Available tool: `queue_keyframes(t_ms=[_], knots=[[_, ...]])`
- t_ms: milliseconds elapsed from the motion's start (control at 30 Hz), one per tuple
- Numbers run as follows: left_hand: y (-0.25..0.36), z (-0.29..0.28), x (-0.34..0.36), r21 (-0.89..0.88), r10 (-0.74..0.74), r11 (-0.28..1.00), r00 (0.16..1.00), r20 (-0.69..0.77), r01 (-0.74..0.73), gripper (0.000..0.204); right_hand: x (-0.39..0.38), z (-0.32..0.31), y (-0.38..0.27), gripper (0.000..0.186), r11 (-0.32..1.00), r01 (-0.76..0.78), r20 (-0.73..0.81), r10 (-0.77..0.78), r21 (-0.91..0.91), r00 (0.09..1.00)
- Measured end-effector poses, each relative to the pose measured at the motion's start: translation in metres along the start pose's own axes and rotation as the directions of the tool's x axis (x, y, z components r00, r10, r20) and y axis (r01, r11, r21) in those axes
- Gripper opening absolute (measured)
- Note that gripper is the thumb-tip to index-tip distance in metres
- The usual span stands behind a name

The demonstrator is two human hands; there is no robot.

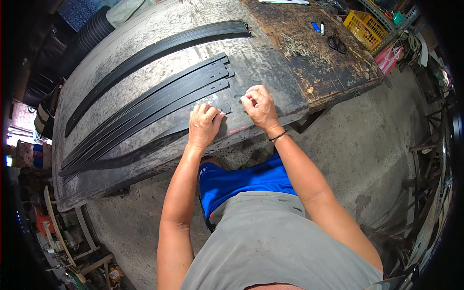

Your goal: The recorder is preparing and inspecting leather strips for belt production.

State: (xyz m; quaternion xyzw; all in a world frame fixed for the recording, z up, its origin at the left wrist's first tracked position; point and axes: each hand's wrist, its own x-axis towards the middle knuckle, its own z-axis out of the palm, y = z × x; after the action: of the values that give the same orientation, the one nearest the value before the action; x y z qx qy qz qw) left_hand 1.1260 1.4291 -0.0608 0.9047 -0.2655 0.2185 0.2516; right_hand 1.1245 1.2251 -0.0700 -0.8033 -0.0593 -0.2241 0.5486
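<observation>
While the left hand (204, 126) curls its fingers (203, 109) round a black strip (145, 148) on the tabletop (270, 67), the right hand (261, 110) pinches its own together, contents unclear.

On the table (270, 63), the left hand (204, 123) hides part of a strap (140, 149); we cannot tell whether the right hand (261, 107) pinches anything. Paper (285, 1) at the table's far side is cut off.

Ahead of the torso (270, 237), the left arm (180, 198) and right arm (307, 168) reach out. The left grip (205, 126) is palm-down, fingers (205, 109) curled; the right grip (262, 109), slightly farther from the torso, holds thumb (247, 103) near forefinger (253, 95).
</observation>
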Motion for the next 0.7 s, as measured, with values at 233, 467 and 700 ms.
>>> queue_keyframes(t_ms=[233,467,700], knots=[[-0.002,0.000,0.000,-0.061,-0.045,0.997,0.999,0.004,0.045,0.013,-0.002,-0.009,-0.011,0.012,0.978,0.145,0.160,-0.121,-0.149,0.980],[-0.005,0.001,0.002,-0.093,-0.048,0.995,0.999,-0.010,0.047,0.014,-0.002,-0.007,-0.008,0.012,0.963,0.196,0.189,-0.161,-0.185,0.969],[-0.005,0.002,0.001,-0.106,-0.058,0.993,0.998,-0.012,0.056,0.014,-0.002,-0.007,-0.008,0.012,0.961,0.198,0.198,-0.159,-0.193,0.967]])
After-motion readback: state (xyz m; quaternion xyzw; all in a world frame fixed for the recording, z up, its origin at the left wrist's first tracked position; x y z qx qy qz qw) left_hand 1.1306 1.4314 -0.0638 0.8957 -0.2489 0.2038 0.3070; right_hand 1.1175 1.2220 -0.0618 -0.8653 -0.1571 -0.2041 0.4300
